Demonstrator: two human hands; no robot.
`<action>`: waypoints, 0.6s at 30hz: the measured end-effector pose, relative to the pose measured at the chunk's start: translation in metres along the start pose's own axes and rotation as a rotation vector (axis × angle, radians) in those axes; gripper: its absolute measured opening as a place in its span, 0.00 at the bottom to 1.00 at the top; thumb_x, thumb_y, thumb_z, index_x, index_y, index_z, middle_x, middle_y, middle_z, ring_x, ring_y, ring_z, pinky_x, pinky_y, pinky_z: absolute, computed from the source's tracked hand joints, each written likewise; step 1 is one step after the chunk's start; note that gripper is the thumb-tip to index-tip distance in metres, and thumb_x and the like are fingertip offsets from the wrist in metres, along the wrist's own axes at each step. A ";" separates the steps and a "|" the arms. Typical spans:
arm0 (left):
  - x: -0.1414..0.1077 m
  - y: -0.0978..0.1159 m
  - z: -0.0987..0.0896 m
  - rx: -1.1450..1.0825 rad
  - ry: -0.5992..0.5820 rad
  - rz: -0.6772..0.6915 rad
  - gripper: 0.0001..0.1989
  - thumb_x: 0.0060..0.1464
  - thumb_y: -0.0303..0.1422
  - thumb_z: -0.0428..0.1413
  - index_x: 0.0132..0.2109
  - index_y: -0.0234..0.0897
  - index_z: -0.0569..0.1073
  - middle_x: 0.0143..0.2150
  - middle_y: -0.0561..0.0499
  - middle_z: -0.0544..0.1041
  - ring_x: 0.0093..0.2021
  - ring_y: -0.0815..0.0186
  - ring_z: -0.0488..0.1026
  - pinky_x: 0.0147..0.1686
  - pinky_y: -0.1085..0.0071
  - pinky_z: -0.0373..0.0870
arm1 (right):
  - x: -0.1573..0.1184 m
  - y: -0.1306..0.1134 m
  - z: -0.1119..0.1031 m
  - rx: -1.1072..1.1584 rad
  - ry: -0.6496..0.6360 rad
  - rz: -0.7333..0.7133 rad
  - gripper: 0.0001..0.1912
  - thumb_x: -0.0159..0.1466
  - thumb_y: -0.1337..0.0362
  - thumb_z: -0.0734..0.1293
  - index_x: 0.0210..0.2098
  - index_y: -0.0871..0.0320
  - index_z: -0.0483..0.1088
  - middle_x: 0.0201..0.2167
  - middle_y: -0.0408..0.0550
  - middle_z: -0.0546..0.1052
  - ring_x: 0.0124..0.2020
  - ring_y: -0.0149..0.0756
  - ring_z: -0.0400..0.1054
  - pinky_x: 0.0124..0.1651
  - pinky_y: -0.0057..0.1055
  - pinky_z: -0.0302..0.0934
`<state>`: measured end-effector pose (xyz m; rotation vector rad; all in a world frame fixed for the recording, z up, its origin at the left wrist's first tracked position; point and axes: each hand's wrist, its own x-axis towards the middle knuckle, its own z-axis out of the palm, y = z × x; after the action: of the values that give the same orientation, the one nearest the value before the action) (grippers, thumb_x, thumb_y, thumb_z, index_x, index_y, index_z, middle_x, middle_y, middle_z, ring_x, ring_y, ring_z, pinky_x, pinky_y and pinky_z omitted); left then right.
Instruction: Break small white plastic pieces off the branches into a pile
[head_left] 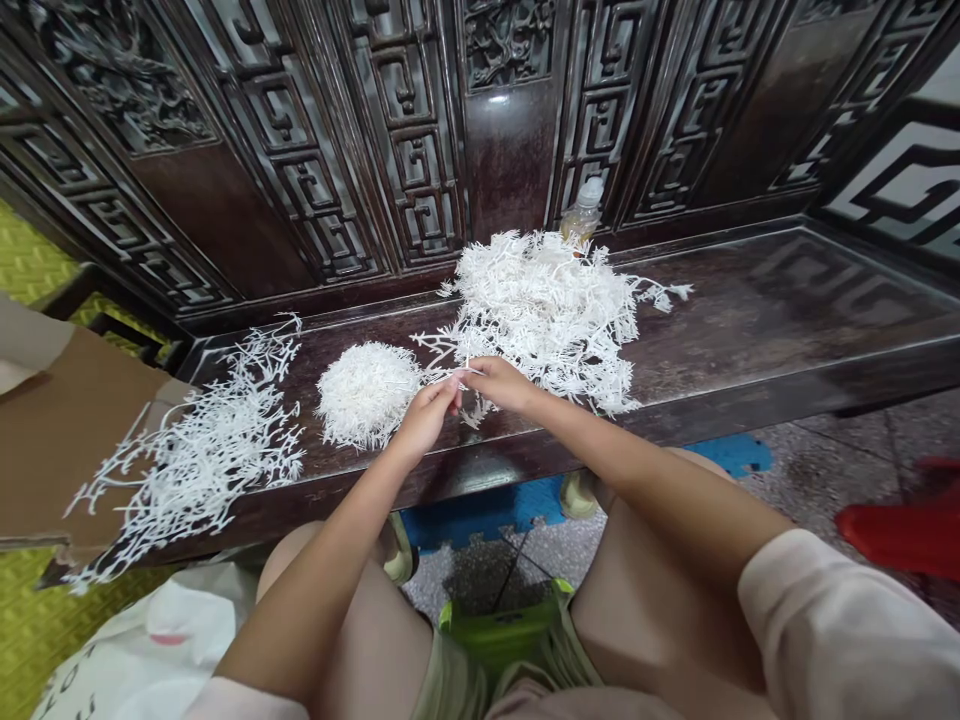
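Note:
My left hand (429,418) and my right hand (496,383) meet over the front part of the dark wooden bench, fingertips pinched on a thin white plastic sprig (471,370). Just left of them lies a rounded heap of small white pieces (367,393). Behind and right of my hands is a large pile of feathery white plastic sprigs (546,300). Farther left, bare branching white stems (217,455) are spread out, some hanging past the bench's front edge. Which fingers hold which part of the sprig is too small to make out.
A clear bottle with a white cap (585,208) stands behind the large pile, against the carved backrest (510,140). Cardboard (82,430) leans at the left, above a white bag (157,640). A red object (900,525) is on the floor at right; the bench (750,330) extends rightward.

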<state>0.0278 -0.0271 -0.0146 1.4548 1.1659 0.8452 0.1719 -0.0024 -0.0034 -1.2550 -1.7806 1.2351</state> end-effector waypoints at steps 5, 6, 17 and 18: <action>0.000 -0.004 0.004 -0.046 0.048 0.046 0.16 0.50 0.43 0.45 0.22 0.36 0.61 0.21 0.54 0.62 0.24 0.71 0.59 0.28 0.73 0.58 | 0.000 0.001 -0.001 -0.026 0.014 -0.013 0.18 0.54 0.53 0.59 0.19 0.61 0.66 0.19 0.41 0.66 0.25 0.28 0.58 0.32 0.25 0.50; 0.000 -0.003 0.004 -0.019 0.094 0.066 0.16 0.50 0.43 0.44 0.22 0.36 0.60 0.21 0.54 0.61 0.24 0.71 0.59 0.28 0.73 0.57 | 0.000 0.002 0.000 -0.034 0.041 -0.002 0.17 0.54 0.53 0.59 0.19 0.61 0.66 0.19 0.41 0.66 0.25 0.28 0.57 0.31 0.26 0.50; -0.031 0.025 0.008 0.634 0.475 0.387 0.18 0.54 0.41 0.37 0.22 0.38 0.60 0.24 0.48 0.64 0.31 0.64 0.62 0.37 0.67 0.56 | 0.016 0.040 -0.020 -0.022 0.478 0.318 0.14 0.50 0.54 0.63 0.24 0.60 0.65 0.28 0.50 0.69 0.34 0.36 0.61 0.37 0.31 0.51; -0.032 0.027 0.003 0.669 0.504 0.386 0.18 0.54 0.40 0.37 0.22 0.38 0.61 0.24 0.48 0.64 0.31 0.64 0.62 0.37 0.67 0.56 | 0.017 0.043 -0.029 -0.032 0.458 0.350 0.14 0.50 0.53 0.63 0.22 0.60 0.65 0.27 0.50 0.68 0.32 0.37 0.61 0.36 0.32 0.51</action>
<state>0.0282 -0.0582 0.0138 2.1348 1.6775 1.2024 0.2062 0.0280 -0.0336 -1.7582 -1.2912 0.9903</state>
